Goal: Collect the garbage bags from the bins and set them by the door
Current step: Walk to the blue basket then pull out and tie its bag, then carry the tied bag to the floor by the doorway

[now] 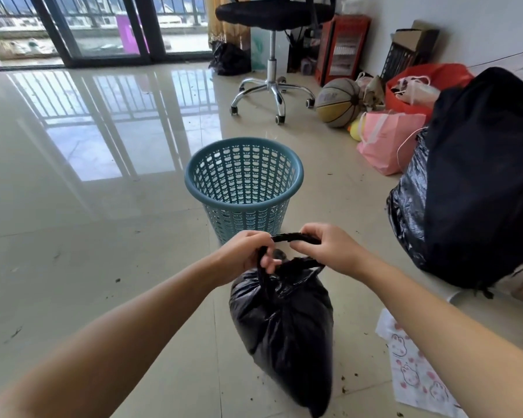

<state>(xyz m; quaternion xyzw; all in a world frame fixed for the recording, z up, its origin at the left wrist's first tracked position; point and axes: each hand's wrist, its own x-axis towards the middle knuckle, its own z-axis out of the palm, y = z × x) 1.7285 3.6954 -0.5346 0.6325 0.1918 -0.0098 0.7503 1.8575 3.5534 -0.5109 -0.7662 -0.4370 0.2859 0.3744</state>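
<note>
Your left hand (248, 251) and your right hand (326, 248) are both clamped on the twisted handles of the full black plastic garbage bag (281, 321), which hangs just below them, its bottom on the tiled floor (103, 236). The empty blue perforated plastic bin (243, 188) stands just beyond your hands. If you pull too strongly, the thin handles may tear, and the garbage would spill.

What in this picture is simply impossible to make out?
- Contents of the black garbage bag, head view: opaque plastic hides them.
- Its bottom: cut off by the lower edge.
- Floor of the blue bin: its near wall blocks it.
- Fingertips of the left hand and right hand: curled round the bag handles.
</note>
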